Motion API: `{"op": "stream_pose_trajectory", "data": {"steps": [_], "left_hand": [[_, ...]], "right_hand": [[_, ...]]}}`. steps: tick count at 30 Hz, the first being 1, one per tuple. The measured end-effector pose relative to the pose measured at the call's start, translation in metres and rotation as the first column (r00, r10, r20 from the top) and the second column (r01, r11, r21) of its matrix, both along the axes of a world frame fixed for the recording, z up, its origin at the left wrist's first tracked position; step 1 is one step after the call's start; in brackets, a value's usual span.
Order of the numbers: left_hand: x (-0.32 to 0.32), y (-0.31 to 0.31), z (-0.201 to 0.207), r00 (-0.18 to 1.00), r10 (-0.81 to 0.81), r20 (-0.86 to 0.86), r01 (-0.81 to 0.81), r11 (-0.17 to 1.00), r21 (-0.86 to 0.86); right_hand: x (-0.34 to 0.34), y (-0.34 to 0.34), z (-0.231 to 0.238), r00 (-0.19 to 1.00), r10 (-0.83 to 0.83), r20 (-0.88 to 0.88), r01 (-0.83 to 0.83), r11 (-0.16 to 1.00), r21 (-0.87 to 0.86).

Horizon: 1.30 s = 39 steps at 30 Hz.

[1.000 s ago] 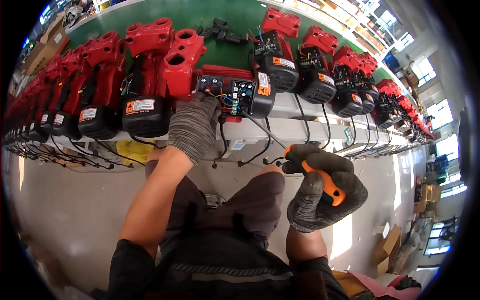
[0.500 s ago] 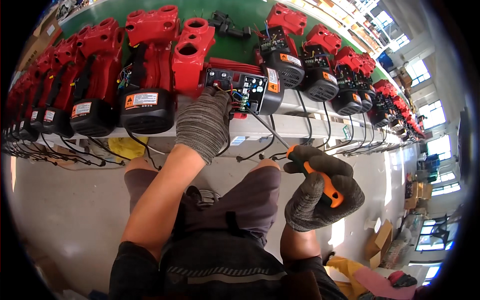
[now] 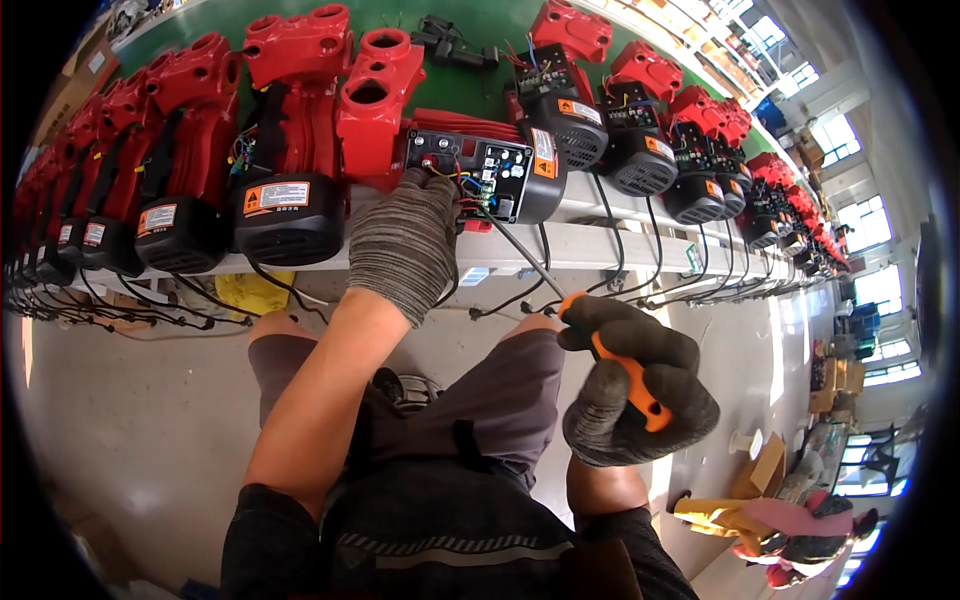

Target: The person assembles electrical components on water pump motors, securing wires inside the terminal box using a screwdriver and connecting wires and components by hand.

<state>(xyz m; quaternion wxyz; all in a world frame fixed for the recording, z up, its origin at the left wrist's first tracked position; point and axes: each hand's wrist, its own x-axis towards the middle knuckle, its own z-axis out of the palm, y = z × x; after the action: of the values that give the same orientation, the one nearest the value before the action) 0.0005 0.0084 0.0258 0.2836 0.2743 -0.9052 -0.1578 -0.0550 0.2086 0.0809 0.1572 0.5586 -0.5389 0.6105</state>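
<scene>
In front of me a red pump (image 3: 365, 142) lies on the bench, its black control box (image 3: 440, 148) open on the near side. Inside are a circuit board (image 3: 508, 172) and several coloured wires. My left hand (image 3: 405, 240), in a grey knit glove, is closed at the box's left lower edge; its fingertips are by the wires, and what they pinch is hidden. My right hand (image 3: 645, 385), gloved too, wraps round a screwdriver (image 3: 638, 388) with an orange and black handle. Its long shaft slants up left, the tip at the board's green terminals.
Similar red pumps (image 3: 290, 140) stand in a row to the left, and more pumps (image 3: 640, 150) with exposed boards to the right. Black cables (image 3: 605, 235) hang off the bench edge. A black part (image 3: 455, 45) lies behind. Another person (image 3: 780, 525) is at lower right.
The screwdriver and my right hand have shifted slightly left, bringing the tip onto the terminals. My left hand stays at the box. The person at lower right has come further into view.
</scene>
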Motion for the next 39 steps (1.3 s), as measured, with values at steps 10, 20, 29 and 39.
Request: {"op": "stream_pose_trajectory", "data": {"steps": [10, 20, 29, 39], "left_hand": [[-0.001, 0.0, 0.001, 1.0, -0.004, 0.025, 0.004, 1.0, 0.006], [0.002, 0.001, 0.006, 0.994, 0.004, 0.113, -0.01, 0.999, 0.049], [-0.003, 0.001, -0.001, 0.992, 0.011, 0.124, -0.011, 1.0, -0.007], [-0.007, 0.0, -0.008, 0.998, -0.01, 0.058, 0.011, 1.0, -0.024]], "right_hand": [[0.003, -0.005, 0.0, 0.995, -0.042, 0.09, 0.045, 0.999, -0.024], [0.007, 0.019, 0.066, 0.842, -0.126, -0.525, 0.427, 0.749, 0.506], [0.014, 0.014, 0.085, 0.815, 0.088, -0.573, 0.321, 0.754, 0.573], [0.004, 0.021, 0.07, 0.783, 0.049, -0.62, 0.298, 0.845, 0.443]]}}
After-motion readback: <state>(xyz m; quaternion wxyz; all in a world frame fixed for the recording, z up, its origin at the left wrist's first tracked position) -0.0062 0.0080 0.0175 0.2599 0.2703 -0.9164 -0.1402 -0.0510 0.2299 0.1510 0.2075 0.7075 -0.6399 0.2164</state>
